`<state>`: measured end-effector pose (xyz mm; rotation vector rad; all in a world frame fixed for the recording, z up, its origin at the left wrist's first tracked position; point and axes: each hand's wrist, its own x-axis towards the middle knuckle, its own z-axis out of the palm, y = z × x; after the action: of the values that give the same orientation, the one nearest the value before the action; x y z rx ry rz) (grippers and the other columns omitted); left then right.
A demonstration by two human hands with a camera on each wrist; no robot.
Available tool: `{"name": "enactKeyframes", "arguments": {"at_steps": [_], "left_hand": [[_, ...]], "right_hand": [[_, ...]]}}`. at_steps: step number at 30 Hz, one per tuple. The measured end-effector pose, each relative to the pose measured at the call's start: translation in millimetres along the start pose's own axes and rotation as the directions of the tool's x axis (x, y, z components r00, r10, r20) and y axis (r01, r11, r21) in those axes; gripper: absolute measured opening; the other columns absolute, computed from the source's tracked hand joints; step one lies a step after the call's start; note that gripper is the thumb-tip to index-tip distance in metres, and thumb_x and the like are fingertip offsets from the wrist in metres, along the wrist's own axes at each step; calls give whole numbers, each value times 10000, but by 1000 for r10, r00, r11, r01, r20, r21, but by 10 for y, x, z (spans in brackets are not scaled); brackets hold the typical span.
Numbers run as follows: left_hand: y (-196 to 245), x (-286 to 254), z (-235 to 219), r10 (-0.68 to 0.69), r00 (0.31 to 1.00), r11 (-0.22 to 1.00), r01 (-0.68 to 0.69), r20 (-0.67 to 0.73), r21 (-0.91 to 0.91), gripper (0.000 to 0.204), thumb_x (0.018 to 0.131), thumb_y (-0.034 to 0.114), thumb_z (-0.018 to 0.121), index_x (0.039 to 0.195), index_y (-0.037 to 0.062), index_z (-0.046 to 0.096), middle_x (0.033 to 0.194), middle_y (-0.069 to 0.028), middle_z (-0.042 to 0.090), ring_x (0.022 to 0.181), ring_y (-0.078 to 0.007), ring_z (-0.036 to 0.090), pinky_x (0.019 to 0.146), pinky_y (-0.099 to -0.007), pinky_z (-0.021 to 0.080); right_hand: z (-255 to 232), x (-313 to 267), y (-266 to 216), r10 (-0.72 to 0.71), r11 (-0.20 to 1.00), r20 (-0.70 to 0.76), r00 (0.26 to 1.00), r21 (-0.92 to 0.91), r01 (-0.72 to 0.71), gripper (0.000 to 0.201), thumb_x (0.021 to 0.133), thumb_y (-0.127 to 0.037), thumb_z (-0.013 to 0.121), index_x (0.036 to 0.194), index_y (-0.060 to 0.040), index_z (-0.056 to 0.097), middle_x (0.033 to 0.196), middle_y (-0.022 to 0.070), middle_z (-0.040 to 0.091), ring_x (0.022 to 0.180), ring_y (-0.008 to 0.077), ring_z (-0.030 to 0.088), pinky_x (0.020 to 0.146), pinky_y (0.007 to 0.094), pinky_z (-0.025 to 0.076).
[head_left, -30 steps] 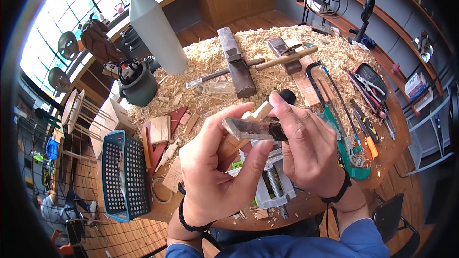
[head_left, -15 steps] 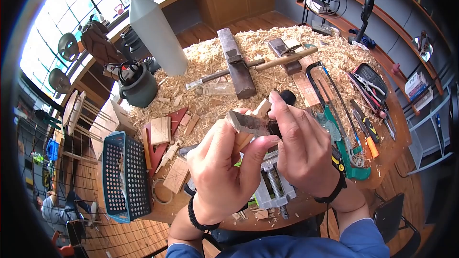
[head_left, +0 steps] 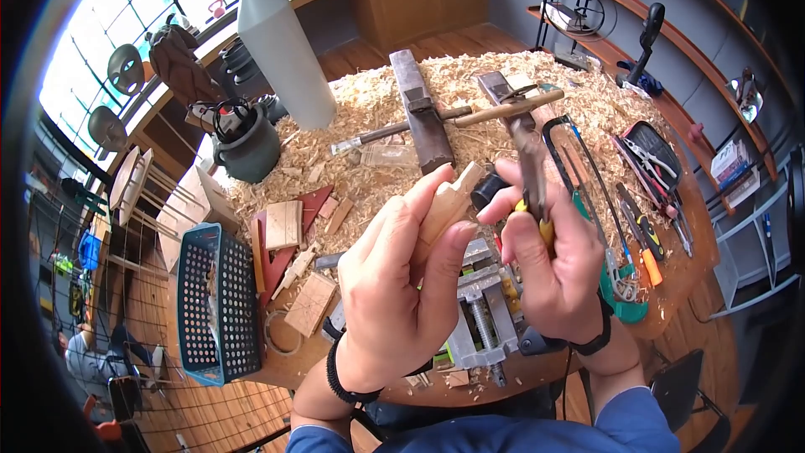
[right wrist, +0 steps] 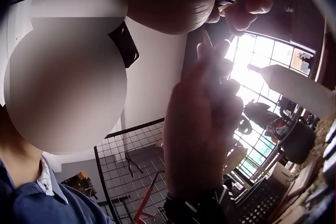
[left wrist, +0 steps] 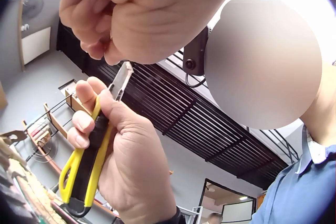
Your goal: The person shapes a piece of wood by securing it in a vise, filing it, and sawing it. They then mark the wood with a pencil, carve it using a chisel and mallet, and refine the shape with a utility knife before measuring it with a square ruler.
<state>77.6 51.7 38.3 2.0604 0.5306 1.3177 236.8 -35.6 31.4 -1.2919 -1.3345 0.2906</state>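
Note:
In the head view, my left hand (head_left: 390,302) pinches a small pale piece of carved wood (head_left: 444,205) between thumb and fingers, its narrower end pointing up and right. Close by on the right, my right hand (head_left: 558,273) grips a utility knife, whose blade (head_left: 530,159) stands up, apart from the wood. From the left wrist view the yellow-and-black handle of the utility knife (left wrist: 90,155) shows, with the right fingers wrapped round it. Below both hands sits a grey metal vise (head_left: 482,319) on the table.
Wood shavings (head_left: 360,117) cover much of the table (head_left: 402,390). Two wooden planes (head_left: 423,117) and a hammer (head_left: 511,107) lie at the back. A green-framed saw (head_left: 625,306) lies at right, a blue-green basket (head_left: 197,310) at left, with wood blocks (head_left: 283,225) beside it.
The knife blade, earlier lying across in front of the wood, has swung upright and away to the right. The carved wood now shows uncovered in the left hand. The head view has shifted slightly.

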Motion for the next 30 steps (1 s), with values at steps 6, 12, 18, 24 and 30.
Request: {"name": "enactKeyframes", "arguments": {"at_steps": [6,12,18,24,30], "left_hand": [[78,21,-9,-27,999,999,26,32,36,371,996,29,717,1342,-84,646,965,-189,725,818,-280,756,711,-348,585],[2,25,7,133,991,987,-134,21,88,357,977,15,736,1306,-94,650,982,-191,744,862,-293,775,725,-340,599],[-46,-15,55,72,997,997,-72,-23,-11,285,967,13,743,1230,-76,675,971,-179,739,745,-239,730,636,-314,559],[3,-43,40,-67,998,998,67,16,8,227,973,26,733,1190,-33,702,850,-109,682,540,-119,537,511,-266,424],[-8,-43,77,-48,999,998,47,-16,-45,210,973,33,734,1170,-31,699,797,-97,652,548,-135,557,517,-285,434]], "right_hand": [[-6,45,-22,-143,978,87,986,-141,155,314,1044,-24,639,1337,87,630,1124,244,749,930,338,789,789,402,627],[32,50,48,-247,948,96,964,-183,261,296,1017,-17,662,1302,61,646,1163,242,746,943,397,777,778,428,629],[62,76,125,-377,843,82,923,-383,378,391,921,8,701,1311,11,667,1048,166,739,815,340,758,652,421,588],[69,74,195,-519,605,80,851,-669,431,443,860,-35,703,1303,-27,709,967,71,676,699,208,665,589,343,542],[63,76,196,-537,547,92,839,-719,429,423,874,-66,705,1295,-27,721,950,58,661,683,176,634,586,326,535]]}}
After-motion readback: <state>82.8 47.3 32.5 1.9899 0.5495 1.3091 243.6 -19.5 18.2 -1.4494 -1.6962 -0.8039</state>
